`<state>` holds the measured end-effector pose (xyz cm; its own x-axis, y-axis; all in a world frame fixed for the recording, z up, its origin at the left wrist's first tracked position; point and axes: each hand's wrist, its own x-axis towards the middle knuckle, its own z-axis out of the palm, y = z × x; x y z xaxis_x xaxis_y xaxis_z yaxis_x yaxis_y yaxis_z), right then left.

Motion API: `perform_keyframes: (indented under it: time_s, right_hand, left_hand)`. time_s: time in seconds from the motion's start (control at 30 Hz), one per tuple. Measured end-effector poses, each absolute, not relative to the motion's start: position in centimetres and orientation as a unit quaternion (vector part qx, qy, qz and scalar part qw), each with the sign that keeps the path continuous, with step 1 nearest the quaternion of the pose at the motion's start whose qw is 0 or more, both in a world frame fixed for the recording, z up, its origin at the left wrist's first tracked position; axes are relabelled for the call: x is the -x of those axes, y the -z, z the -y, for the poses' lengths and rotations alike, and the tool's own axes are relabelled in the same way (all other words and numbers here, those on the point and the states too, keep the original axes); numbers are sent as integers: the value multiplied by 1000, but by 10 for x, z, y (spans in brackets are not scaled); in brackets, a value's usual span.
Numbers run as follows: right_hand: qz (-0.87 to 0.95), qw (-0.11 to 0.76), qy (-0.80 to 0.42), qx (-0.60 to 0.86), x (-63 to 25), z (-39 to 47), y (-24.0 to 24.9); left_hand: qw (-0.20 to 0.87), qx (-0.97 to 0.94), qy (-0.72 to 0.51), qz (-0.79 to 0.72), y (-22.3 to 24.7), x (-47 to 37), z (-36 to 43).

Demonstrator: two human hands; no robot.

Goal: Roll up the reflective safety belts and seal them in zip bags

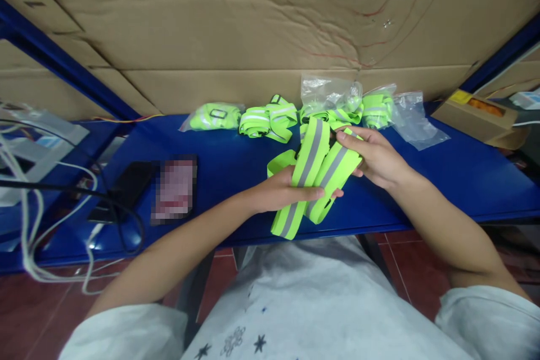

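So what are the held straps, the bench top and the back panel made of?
Straps: likely woven fabric, neon with grey stripe; they fold softly.
Bench top: glossy blue, probably painted metal; shows reflections.
Back panel: matte brown cardboard, creased.

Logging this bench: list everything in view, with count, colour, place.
Held straps: one bundle, lime and grey, centre
Other strap bundles: four, lime, back
Clear bags: several, colourless, back
Open box: one, brown, right
Flat object: one, black, left
Pixelated item: one, pinkish, left
Cables: several, white, black, left
Wires: several, red, on cardboard
Cardboard: count unclear, brown, behind
Table: one, blue, beneath
Tiles: several, red, below
Shirt: one, pale, bottom
Left hand: one, centre
Right hand: one, centre
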<state>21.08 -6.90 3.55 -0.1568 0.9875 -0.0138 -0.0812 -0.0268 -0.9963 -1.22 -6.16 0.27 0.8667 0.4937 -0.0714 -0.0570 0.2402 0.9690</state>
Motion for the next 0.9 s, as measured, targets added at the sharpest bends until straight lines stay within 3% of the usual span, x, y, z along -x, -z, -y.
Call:
perform_keyframes:
  time_s: [0.17,0.4,0.6,0.8,0.9]
  right_hand:
    - [555,500,-491,448,-214,72,-38]
    - [441,365,-686,449,-212,71,-40]
    - [587,460,-476,466,-208,77,-32]
    - [508,448,-574,459,-217,69,-31]
    - [509,473,-549,464,-220,65,-32]
  left_hand:
    - [771,-593,-127,-193,-3,15,57]
    - [691,-682,-153,-184,-7,17,59]
    - [659,-668,-255,-233,4,18,43]
    - [581,-767,-176,-207,1,26,32]
    - [548,-803,-110,-206,-4,32,31]
